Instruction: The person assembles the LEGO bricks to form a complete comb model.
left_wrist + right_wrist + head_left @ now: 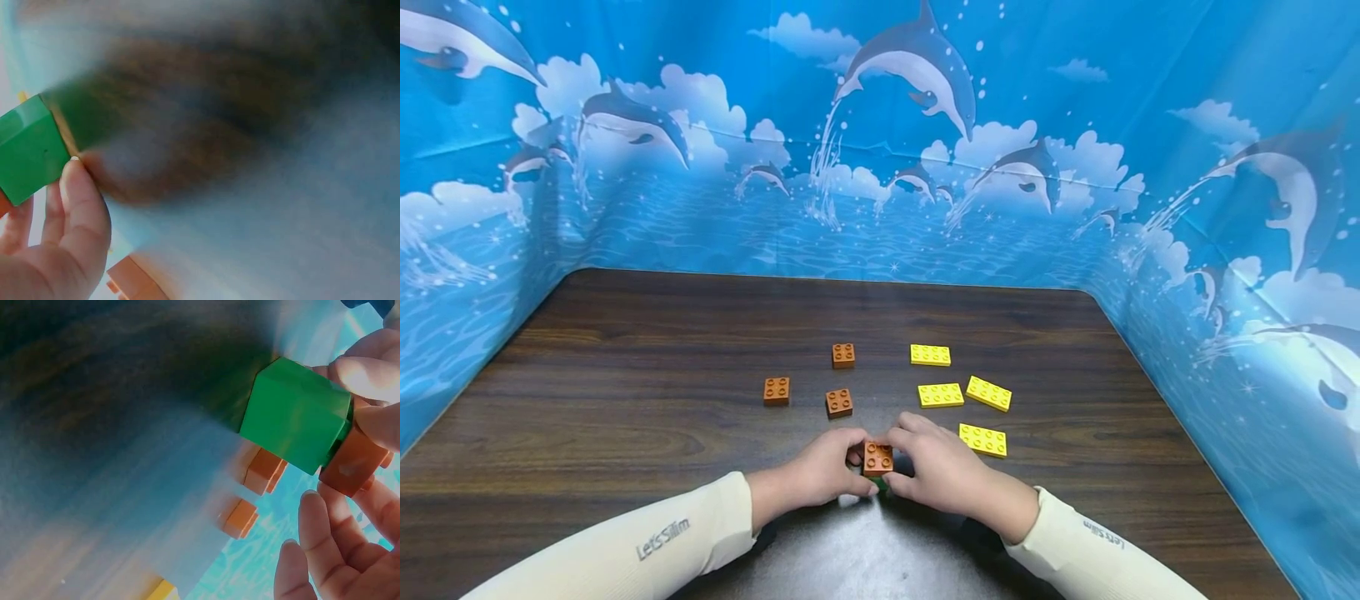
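1. At the near middle of the dark wood-grain table [647, 350], an orange-brown four-stud brick [878, 459] sits atop a green block [297, 415]; green shows in the seam, so it's perhaps not fully seated.
2. Left hand [822, 469]: thumb and fingers bent round the green block, barely parted beyond its width, probably steadying the base.
3. Right hand [943, 469]: thumb and fingers pinch the orange-brown brick, seemingly keeping the pair aligned; how hard, I can't tell.
4. Farther back, three loose brown bricks [843, 357] [777, 392] [838, 403] and, rightward, four yellow eight-stud bricks [930, 355] [940, 396] [988, 393] [982, 440] lie grouped by colour, maybe for easy reach.
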Demonstrator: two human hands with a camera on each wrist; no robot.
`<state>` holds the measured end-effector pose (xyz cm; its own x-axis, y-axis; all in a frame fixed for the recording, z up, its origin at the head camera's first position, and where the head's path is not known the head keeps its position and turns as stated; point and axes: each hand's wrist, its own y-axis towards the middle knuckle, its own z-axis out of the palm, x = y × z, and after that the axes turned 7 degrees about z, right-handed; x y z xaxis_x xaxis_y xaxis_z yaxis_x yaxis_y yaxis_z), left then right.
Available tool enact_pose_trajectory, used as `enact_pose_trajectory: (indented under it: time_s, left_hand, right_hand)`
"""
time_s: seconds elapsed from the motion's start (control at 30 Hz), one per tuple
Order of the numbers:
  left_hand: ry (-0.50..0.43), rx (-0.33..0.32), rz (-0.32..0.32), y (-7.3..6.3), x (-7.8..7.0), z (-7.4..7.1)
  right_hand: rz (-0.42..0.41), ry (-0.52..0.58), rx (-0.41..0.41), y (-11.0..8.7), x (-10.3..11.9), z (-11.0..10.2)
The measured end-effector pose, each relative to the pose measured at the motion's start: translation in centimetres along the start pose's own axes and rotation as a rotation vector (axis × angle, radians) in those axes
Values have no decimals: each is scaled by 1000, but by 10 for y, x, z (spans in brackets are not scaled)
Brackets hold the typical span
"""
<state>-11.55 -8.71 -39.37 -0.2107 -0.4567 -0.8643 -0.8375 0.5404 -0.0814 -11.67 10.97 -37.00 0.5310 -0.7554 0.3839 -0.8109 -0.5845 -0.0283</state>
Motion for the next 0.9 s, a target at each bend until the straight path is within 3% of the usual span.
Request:
enact_pose_trajectory:
  time_s: [0.3,0.5,0.63,0.9]
  left_hand:
    - [-26,-82,50,-8,-6,-7]
    - [-1,-95,48,-7,-5,-5]
    - [23,-98,79,-6,-5,-4]
    - [89,-95,105,-4,-5,-4]
  right_hand:
    - [12,104,-13,-2,-5,6]
    - [12,147,-44,-3,-7,8]
    - [9,165,-61,-3,-8,10]
    - [21,222,-50,-2,-11,12]
